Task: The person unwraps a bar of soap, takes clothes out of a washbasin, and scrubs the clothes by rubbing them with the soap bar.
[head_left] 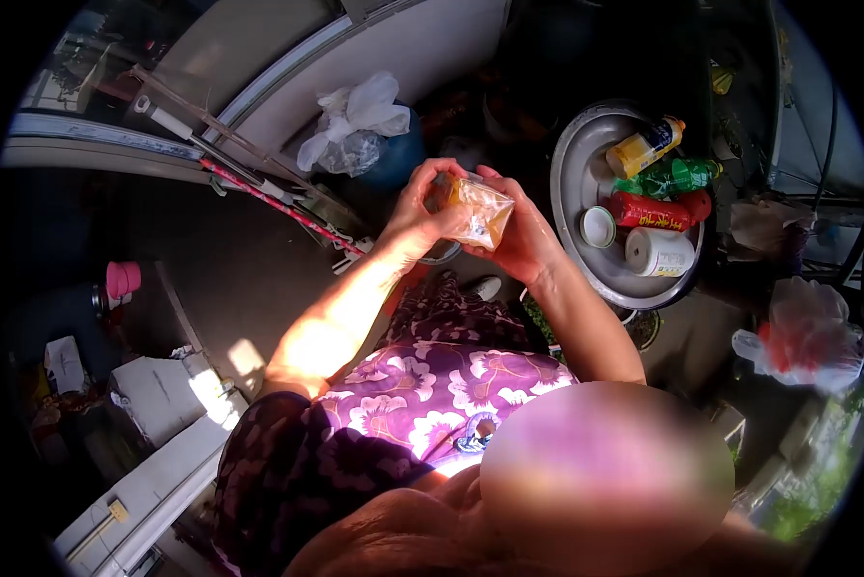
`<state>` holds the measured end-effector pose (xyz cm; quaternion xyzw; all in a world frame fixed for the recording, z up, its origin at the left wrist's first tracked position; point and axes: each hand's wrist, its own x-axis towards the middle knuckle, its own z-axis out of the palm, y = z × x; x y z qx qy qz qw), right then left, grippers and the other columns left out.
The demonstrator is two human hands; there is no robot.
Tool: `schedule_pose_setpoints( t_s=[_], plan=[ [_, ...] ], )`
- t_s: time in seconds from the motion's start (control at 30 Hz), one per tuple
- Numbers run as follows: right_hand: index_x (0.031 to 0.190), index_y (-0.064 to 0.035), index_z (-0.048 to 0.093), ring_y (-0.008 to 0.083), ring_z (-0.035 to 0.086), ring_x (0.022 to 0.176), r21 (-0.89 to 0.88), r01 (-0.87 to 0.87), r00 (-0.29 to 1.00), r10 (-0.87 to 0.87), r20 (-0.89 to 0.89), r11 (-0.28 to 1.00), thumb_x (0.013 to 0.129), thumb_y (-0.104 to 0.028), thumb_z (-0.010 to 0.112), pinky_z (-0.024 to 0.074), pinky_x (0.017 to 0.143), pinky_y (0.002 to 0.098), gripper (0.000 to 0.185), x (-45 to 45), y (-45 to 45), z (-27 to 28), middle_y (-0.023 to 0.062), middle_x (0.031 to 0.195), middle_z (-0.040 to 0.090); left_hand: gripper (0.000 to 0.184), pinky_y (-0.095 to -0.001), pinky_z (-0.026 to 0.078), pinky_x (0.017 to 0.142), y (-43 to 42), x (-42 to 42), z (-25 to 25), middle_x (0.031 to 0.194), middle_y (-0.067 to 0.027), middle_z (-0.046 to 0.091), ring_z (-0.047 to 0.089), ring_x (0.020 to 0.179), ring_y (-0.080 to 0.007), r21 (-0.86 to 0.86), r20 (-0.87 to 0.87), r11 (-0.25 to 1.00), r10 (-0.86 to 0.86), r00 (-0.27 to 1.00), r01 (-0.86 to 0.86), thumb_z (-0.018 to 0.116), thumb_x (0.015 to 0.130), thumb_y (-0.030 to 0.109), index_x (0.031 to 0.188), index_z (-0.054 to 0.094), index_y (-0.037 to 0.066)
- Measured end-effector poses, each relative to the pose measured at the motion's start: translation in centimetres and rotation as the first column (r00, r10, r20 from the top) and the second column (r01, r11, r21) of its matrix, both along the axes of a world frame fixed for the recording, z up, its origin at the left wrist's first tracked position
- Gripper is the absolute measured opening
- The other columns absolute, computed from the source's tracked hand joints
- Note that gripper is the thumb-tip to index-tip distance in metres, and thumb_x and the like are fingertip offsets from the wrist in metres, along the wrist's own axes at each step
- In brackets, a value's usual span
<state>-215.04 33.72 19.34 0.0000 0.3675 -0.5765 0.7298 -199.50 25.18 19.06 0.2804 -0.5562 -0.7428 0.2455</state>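
Both of my hands are wrapped around a clear, square-sided plastic container with an orange-brown tint, held in front of my body. My left hand closes on its left side, with the thumb across the face turned toward me. From the other side my right hand grips it, fingers curled behind. Glare on the plastic hides what, if anything, is inside. To the right is a grey basin. It holds a yellow-labelled bottle, a green bottle, a red can, a white canister and a small white round cup or lid.
White plastic bags sit on a blue bucket beyond my left hand. A red-and-white pole leans along the left. A knotted bag with something red is at far right. A pink container stands far left.
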Motion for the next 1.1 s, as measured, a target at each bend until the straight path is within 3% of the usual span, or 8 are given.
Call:
schedule_pose_setpoints(
  t_s=[0.37, 0.47, 0.67, 0.77, 0.87, 0.9, 0.97, 1.1],
  plan=[
    [0.113, -0.0158, 0.059, 0.0145, 0.064, 0.092, 0.045, -0.196, 0.980, 0.197, -0.040, 0.980, 0.094, -0.050, 0.051, 0.0503, 0.072, 0.0339, 0.040, 5.5, -2.8, 0.7, 0.0015, 0.102, 0.066, 0.044, -0.0315, 0.043, 0.096, 0.3, 6.0, -0.1, 0.126, -0.0089, 0.044, 0.050, 0.112, -0.0148, 0.059, -0.095, 0.986, 0.160, 0.983, -0.155, 0.073, 0.082, 0.015, 0.116, 0.046, 0.007],
    [0.120, -0.0180, 0.054, 0.0140, 0.063, 0.094, 0.100, -0.269, 0.961, 0.274, -0.038, 0.958, 0.094, -0.053, 0.049, 0.0489, 0.069, 0.0366, 0.044, 5.8, -3.5, 0.5, 0.0005, 0.107, 0.065, 0.043, -0.0296, 0.044, 0.095, 0.4, 6.3, -0.3, 0.119, -0.0067, 0.045, 0.050, 0.110, -0.0136, 0.092, -0.118, 0.976, 0.207, 0.971, -0.197, 0.073, 0.083, 0.015, 0.115, 0.045, 0.005],
    [0.145, -0.0219, 0.030, 0.0214, 0.060, 0.109, 0.036, -0.347, 0.926, 0.348, -0.148, 0.937, 0.090, -0.066, 0.047, 0.0494, 0.085, 0.0453, 0.072, 5.2, -4.0, 1.4, 0.0057, 0.130, 0.054, 0.037, -0.0273, 0.045, 0.090, 0.4, 6.2, 0.0, 0.113, -0.0045, 0.046, 0.050, 0.105, -0.0125, -0.008, 0.013, 0.960, 0.282, 0.959, -0.281, 0.069, 0.086, 0.012, 0.113, 0.044, 0.006],
    [0.145, -0.0139, 0.032, 0.0246, 0.055, 0.118, -0.124, -0.309, 0.872, 0.229, -0.433, 0.943, 0.088, -0.056, 0.059, 0.0463, 0.095, 0.0446, 0.076, 5.5, -2.8, 2.6, 0.0128, 0.135, 0.050, 0.036, -0.0263, 0.046, 0.083, 0.8, 4.9, -0.7, 0.104, -0.0026, 0.046, 0.049, 0.099, -0.0102, 0.109, -0.029, 0.868, 0.491, 0.871, -0.485, 0.068, 0.087, 0.009, 0.113, 0.042, 0.010],
    [0.138, -0.0037, 0.040, 0.0271, 0.049, 0.125, -0.333, -0.378, 0.417, -0.162, -0.894, 0.864, 0.085, -0.035, 0.071, 0.0441, 0.099, 0.0404, 0.069, 4.9, -2.5, -1.5, 0.0186, 0.135, 0.047, 0.039, -0.0268, 0.045, 0.083, 1.8, 3.3, -1.0, 0.107, -0.0029, 0.042, 0.046, 0.099, -0.0114, 0.137, -0.080, 0.808, 0.586, 0.807, -0.573, 0.068, 0.088, 0.011, 0.113, 0.039, 0.011],
    [0.130, 0.0024, 0.046, 0.0299, 0.051, 0.121, -0.395, -0.305, 0.484, -0.216, -0.848, 0.867, 0.082, -0.020, 0.074, 0.0454, 0.097, 0.0365, 0.060, 5.2, -2.3, -0.3, 0.0216, 0.134, 0.046, 0.039, -0.0270, 0.044, 0.084, 2.2, 2.8, -0.9, 0.107, -0.0030, 0.041, 0.045, 0.099, -0.0117, 0.103, -0.111, 0.801, 0.599, 0.793, -0.590, 0.069, 0.088, 0.012, 0.112, 0.038, 0.011],
    [0.128, 0.0019, 0.048, 0.0307, 0.054, 0.116, -0.423, -0.274, 0.345, -0.322, -0.882, 0.864, 0.083, -0.020, 0.073, 0.0469, 0.093, 0.0370, 0.057, 5.1, -2.1, -0.2, 0.0211, 0.131, 0.048, 0.041, -0.0281, 0.042, 0.087, 2.6, 2.0, -1.8, 0.108, -0.0043, 0.038, 0.041, 0.100, -0.0133, -0.079, -0.167, 0.779, 0.605, 0.779, -0.622, 0.070, 0.088, 0.015, 0.111, 0.037, 0.011],
    [0.122, 0.0023, 0.051, 0.0345, 0.064, 0.091, -0.439, -0.303, 0.090, -0.433, -0.897, 0.846, 0.083, -0.021, 0.070, 0.0535, 0.076, 0.0364, 0.049, 4.8, -2.4, 1.3, 0.0222, 0.109, 0.059, 0.042, -0.0309, 0.039, 0.091, 3.1, 0.8, -2.0, 0.111, -0.0070, 0.035, 0.037, 0.105, -0.0160, -0.179, -0.212, 0.681, 0.678, 0.704, -0.710, 0.070, 0.088, 0.013, 0.110, 0.034, 0.011]
  ],
)
